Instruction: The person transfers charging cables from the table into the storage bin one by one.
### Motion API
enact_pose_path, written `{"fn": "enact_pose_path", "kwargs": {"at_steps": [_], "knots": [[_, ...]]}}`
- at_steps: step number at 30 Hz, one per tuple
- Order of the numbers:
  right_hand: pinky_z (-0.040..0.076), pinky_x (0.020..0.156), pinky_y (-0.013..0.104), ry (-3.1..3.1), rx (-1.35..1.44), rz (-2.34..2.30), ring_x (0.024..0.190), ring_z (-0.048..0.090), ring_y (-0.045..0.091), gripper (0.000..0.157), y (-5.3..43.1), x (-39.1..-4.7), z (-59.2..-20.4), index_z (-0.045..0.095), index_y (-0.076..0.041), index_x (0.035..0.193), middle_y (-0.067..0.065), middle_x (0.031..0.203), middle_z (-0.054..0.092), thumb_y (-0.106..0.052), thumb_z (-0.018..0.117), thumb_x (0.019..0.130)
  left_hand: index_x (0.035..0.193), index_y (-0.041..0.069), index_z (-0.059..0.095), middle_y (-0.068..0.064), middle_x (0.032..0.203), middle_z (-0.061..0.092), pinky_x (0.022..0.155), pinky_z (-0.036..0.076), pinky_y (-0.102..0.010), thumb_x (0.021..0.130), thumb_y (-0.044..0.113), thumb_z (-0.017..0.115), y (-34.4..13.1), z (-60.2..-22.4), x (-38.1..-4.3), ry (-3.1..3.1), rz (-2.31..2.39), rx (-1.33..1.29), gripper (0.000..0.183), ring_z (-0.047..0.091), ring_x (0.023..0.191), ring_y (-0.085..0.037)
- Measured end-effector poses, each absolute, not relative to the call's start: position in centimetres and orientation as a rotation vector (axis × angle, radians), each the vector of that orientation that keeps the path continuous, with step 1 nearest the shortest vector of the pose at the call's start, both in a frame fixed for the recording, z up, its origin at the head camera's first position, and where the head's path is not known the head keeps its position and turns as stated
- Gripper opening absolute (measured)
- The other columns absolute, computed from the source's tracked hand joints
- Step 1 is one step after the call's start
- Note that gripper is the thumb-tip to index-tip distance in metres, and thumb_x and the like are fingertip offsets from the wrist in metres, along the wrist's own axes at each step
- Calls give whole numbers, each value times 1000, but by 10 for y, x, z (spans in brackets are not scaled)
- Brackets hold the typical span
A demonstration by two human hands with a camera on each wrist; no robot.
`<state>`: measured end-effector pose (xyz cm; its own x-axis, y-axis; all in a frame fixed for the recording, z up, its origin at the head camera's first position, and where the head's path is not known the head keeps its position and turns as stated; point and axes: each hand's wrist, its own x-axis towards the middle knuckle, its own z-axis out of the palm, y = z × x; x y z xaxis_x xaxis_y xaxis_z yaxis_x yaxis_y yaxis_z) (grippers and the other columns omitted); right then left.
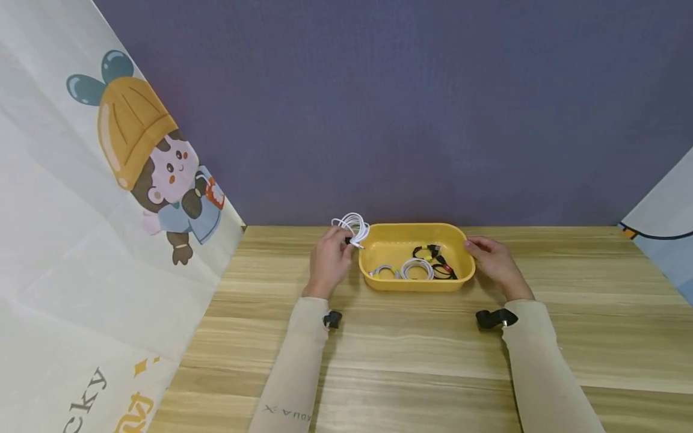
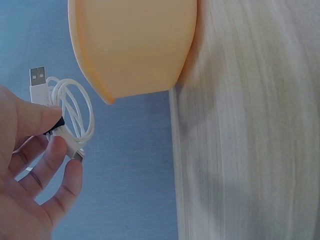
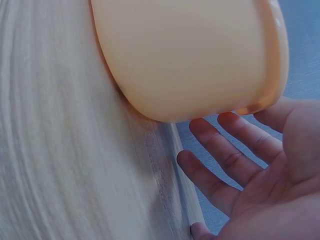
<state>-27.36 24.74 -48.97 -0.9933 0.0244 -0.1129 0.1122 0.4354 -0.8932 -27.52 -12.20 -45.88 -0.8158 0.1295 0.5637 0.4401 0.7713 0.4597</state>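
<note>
My left hand (image 1: 329, 258) pinches a coiled white USB cable (image 1: 354, 226) between thumb and fingers, just beyond the left end of a yellow plastic basket (image 1: 417, 287). The left wrist view shows the cable's metal USB plug (image 2: 37, 76) pointing up and a black tie by the thumb. My right hand (image 1: 497, 264) holds the basket's right end, thumb at the rim and fingertips against the outer wall (image 3: 180, 65). Inside the basket lie a white cable coil (image 1: 401, 272), a small grey cable (image 1: 379, 268) with a yellow part, and black cables (image 1: 441, 260).
The basket stands on a wood-grain table (image 1: 411, 361), close to its back edge. A dark blue-grey panel (image 1: 411, 108) rises right behind it. At the left hangs a white cloth (image 1: 65, 240) with a cartoon figure, and another printed cloth (image 1: 666, 222) is at the right.
</note>
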Motion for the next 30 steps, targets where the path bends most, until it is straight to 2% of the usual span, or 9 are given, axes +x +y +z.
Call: {"fn": "enact_pose_path", "kwargs": {"at_steps": [5,18,30], "knots": [[43,107,45,2589,121,-1626,138,45,40,67,247,-273,-489,45,2,151,26,155,44,-48,47,106,104,7,75,-3,106,72,75,58,-35,86,3,77,-121,-460,-276,-2452,-800,-442,18,70,82,-18],[36,115,59,2592,95,-1618,142,42,44,67,247,-272,-488,45,2,151,27,157,42,-49,46,106,105,7,75,-3,108,72,77,57,-35,88,5,76,-117,-461,-276,-2482,-771,-465,17,68,83,-17],[32,118,62,2583,122,-1606,145,38,46,68,247,-270,-483,44,0,152,26,159,39,-50,47,106,105,7,75,-3,106,72,76,57,-33,87,4,76,-113,-460,-273,-2484,-774,-485,18,67,83,-16]]}}
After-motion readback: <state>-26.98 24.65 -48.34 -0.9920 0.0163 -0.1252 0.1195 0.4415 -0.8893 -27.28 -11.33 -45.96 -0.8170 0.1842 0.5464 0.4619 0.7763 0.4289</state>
